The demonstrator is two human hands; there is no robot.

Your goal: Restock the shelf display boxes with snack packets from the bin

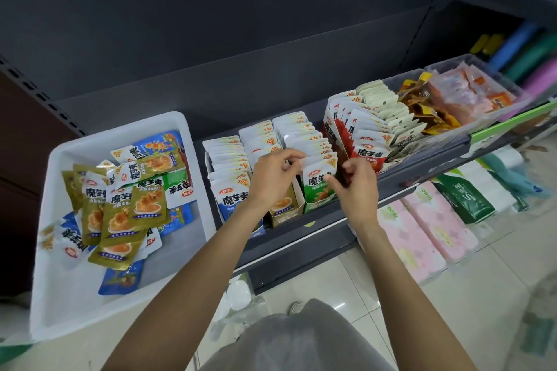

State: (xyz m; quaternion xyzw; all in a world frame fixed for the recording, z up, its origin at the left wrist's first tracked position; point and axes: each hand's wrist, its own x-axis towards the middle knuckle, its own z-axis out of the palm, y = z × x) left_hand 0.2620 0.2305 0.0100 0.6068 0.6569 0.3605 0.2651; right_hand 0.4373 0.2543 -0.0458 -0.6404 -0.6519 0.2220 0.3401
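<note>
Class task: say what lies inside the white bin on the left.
The white bin holds loose snack packets, gold, blue and green, piled overlapping. Whatever lies beneath the pile is covered.

Your left hand [272,173] and right hand [357,182] pinch the top edges of the front packets in the green display box [319,194] on the shelf [301,238]. The white bin [120,304] of loose snack packets [126,208] sits just left.
</note>
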